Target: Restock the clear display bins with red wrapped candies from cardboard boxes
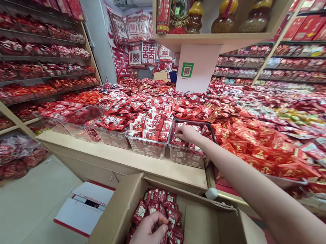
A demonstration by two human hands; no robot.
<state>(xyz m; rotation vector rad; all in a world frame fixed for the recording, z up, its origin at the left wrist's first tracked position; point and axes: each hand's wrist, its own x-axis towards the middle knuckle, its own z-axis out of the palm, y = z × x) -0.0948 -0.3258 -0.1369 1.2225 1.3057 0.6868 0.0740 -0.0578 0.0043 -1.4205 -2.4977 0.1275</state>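
Note:
An open cardboard box (201, 222) stands in front of me, with dark red candy packets (140, 211) piled in its left part. My left hand (150, 230) is over these packets, its thumb and fingers curved with a gap between them and nothing visibly held. My right hand (188, 134) reaches into a clear plastic bin (188, 158) on the counter edge. Its fingers point down onto the dark red packets there; whether they grip one is hidden. Just left of it, a second clear bin (147, 148) holds red and white packets standing in rows.
More clear bins (113, 137) line the wooden counter (101, 151). Orange-red packets (260, 150) lie right of my right arm. A shelf (222, 39) with gourd ornaments hangs above the counter. A white and red carton (78, 216) lies left of the box.

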